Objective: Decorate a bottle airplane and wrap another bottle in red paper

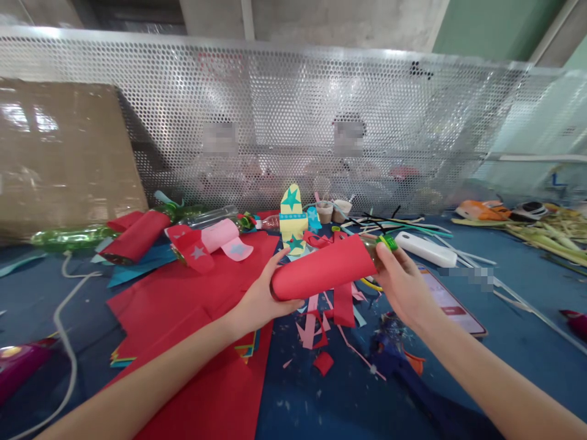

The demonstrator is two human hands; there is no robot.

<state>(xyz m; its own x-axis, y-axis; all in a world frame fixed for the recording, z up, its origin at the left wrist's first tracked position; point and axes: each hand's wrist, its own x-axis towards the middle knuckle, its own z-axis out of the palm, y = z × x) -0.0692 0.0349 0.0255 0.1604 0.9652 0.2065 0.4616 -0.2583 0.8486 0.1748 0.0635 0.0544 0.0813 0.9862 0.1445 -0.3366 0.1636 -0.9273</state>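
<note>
A bottle wrapped in red paper (323,266) is held nearly level above the table, tilted up a little toward its green cap (389,242). My left hand (263,297) grips the wrapped bottom end, thumb above and fingers beneath. At the neck, the fingers of my right hand (398,275) close just below the cap. Red paper sheets (183,299) lie in a pile under my left forearm. Red and pink paper scraps (316,327) are scattered on the blue table below the bottle. Behind it stands a yellow paper piece with teal stars (293,214).
Other paper-wrapped bottles (137,235) lie at the left. A phone (452,302), a white elongated device (426,249) and a dark blue tool (413,373) are at the right. Two cups (332,211) stand near a perforated metal panel (275,110). A white cord (68,342) crosses the left side.
</note>
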